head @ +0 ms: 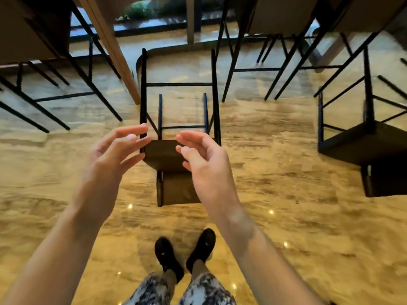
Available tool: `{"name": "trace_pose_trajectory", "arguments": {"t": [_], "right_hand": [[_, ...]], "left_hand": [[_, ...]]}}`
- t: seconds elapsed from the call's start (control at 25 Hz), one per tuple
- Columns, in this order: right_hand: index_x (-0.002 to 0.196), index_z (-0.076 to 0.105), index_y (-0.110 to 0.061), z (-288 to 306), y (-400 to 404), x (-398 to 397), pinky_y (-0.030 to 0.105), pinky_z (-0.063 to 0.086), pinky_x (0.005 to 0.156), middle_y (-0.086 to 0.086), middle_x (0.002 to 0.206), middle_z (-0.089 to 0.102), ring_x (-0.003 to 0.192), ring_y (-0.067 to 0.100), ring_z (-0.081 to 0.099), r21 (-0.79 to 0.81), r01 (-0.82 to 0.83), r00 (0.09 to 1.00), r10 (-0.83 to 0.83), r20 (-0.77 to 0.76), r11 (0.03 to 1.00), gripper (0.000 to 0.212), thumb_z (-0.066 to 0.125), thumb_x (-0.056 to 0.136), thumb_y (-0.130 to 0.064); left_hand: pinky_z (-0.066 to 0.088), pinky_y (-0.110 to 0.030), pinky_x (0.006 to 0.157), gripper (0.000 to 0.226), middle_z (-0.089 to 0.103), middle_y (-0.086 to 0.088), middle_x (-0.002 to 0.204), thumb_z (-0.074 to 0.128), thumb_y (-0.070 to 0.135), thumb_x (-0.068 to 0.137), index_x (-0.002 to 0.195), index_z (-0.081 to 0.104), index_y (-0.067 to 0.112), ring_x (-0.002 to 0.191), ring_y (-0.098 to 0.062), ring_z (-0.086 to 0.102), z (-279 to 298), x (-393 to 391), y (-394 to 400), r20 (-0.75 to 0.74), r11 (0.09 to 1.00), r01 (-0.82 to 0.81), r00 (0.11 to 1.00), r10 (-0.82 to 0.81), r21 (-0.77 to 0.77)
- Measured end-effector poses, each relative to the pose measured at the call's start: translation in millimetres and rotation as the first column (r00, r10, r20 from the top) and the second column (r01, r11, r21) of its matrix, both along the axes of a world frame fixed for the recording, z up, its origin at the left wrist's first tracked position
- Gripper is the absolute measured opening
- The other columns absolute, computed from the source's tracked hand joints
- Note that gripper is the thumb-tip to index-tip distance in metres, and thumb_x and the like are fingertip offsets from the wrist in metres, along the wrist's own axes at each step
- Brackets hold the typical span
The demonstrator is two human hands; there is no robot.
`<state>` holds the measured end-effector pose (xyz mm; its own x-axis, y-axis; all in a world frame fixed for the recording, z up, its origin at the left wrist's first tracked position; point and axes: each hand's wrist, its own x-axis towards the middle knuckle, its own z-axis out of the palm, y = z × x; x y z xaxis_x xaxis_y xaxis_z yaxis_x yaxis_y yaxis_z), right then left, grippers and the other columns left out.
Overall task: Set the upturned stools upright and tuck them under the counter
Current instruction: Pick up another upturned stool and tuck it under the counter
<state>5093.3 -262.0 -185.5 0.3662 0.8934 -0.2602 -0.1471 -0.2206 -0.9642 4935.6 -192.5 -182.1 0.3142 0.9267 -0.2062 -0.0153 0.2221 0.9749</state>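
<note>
A glossy, tan stone-look floor (275, 172) fills the room, mirroring small ceiling lights as bright specks and the stools as dark reflections. Straight ahead an upturned stool (164, 154) rests with its dark seat on the floor and its black metal legs pointing up and away. A second upturned stool (352, 142) sits off to the right, well apart from the first. Farther back, other stools (253, 69) stand upright beneath a counter (286, 12) whose brown underside runs along the top, beside a slanted wooden post (114, 51) and a window with greenery. The left hand (114, 150) and right hand (202, 157) hover in front of the near stool's seat, fingers loosely spread, holding nothing. Black shoes (185, 254) stand below.
</note>
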Motion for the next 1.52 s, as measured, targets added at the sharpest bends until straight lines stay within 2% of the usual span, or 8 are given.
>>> {"name": "trace_pose_trajectory", "arguments": {"t": [0.28,0.64,0.84,1.0,1.12,1.28,1.4,1.52], "right_hand": [[0.120,0.066,-0.023,-53,30,-17,0.038,0.050,0.103,-0.011,0.116,0.070,0.113,0.004,0.064,-0.013,0.051,0.999,-0.051,0.002,0.999,0.026,0.054,0.099,-0.014],[0.120,0.065,-0.026,-162,41,-61,0.038,0.053,0.100,-0.008,0.117,0.070,0.114,0.007,0.064,-0.047,0.004,0.998,-0.001,0.060,0.999,0.027,0.057,0.097,-0.015],[0.123,0.064,-0.026,-236,34,-58,0.035,0.054,0.098,-0.011,0.116,0.069,0.112,0.002,0.063,-0.186,0.023,0.997,-0.009,0.074,0.982,0.028,0.059,0.098,-0.016],[0.123,0.065,-0.025,-297,34,-43,0.033,0.055,0.097,-0.011,0.113,0.070,0.109,0.000,0.064,-0.241,0.040,0.993,-0.012,0.114,0.970,0.028,0.062,0.096,-0.017],[0.120,0.066,-0.025,-360,39,-32,0.031,0.056,0.094,-0.011,0.109,0.070,0.104,0.001,0.065,-0.263,0.053,0.991,-0.017,0.136,0.963,0.026,0.064,0.095,-0.019],[0.115,0.068,-0.022,-461,39,-15,0.023,0.053,0.087,-0.001,0.107,0.070,0.097,0.005,0.065,-0.290,0.042,0.988,0.003,0.153,0.956,0.024,0.067,0.092,-0.014],[0.113,0.068,-0.012,-545,41,2,0.034,0.052,0.092,0.014,0.106,0.068,0.090,0.013,0.063,-0.379,0.051,0.990,0.005,0.144,0.924,0.024,0.069,0.090,-0.006],[0.113,0.065,-0.008,-626,50,25,0.040,0.051,0.099,0.020,0.110,0.065,0.100,0.025,0.063,-0.487,0.078,0.987,0.002,0.162,0.870,0.027,0.071,0.087,-0.002]], "left_hand": [[0.046,-0.035,0.094,0.027,0.069,0.002,0.126,0.053,0.032,0.090,0.108,0.072,0.024,0.117,-0.016,0.065,-57,-18,26,-0.037,1.000,0.010,0.999,-0.011,-0.026],[0.048,-0.035,0.091,0.025,0.070,0.003,0.124,0.051,0.028,0.093,0.107,0.071,0.025,0.115,-0.016,0.067,-174,-51,32,-0.007,0.994,0.009,1.000,-0.010,-0.110],[0.048,-0.039,0.094,0.023,0.069,0.001,0.126,0.055,0.034,0.089,0.102,0.074,0.031,0.116,-0.019,0.066,-249,-62,32,-0.002,0.982,-0.058,0.998,0.058,-0.181],[0.048,-0.037,0.092,0.026,0.070,-0.001,0.123,0.058,0.036,0.085,0.103,0.074,0.026,0.114,-0.020,0.067,-310,-65,31,-0.052,0.963,-0.123,0.992,0.114,-0.240],[0.049,-0.035,0.092,0.028,0.070,0.002,0.122,0.057,0.034,0.087,0.107,0.073,0.023,0.113,-0.016,0.068,-368,-59,32,-0.098,0.959,-0.127,0.990,0.105,-0.255],[0.051,-0.031,0.091,0.029,0.071,0.005,0.118,0.058,0.033,0.090,0.112,0.073,0.021,0.111,-0.011,0.068,-453,-53,34,-0.130,0.965,-0.090,0.990,0.059,-0.245],[0.052,-0.034,0.094,0.023,0.072,0.001,0.115,0.060,0.022,0.095,0.112,0.073,0.014,0.112,-0.015,0.067,-525,-51,43,-0.180,0.952,-0.124,0.981,0.075,-0.279],[0.050,-0.037,0.097,0.023,0.068,-0.007,0.123,0.067,0.023,0.089,0.109,0.073,0.013,0.118,-0.023,0.063,-598,-50,58,-0.224,0.888,-0.154,0.973,0.060,-0.434]]}}
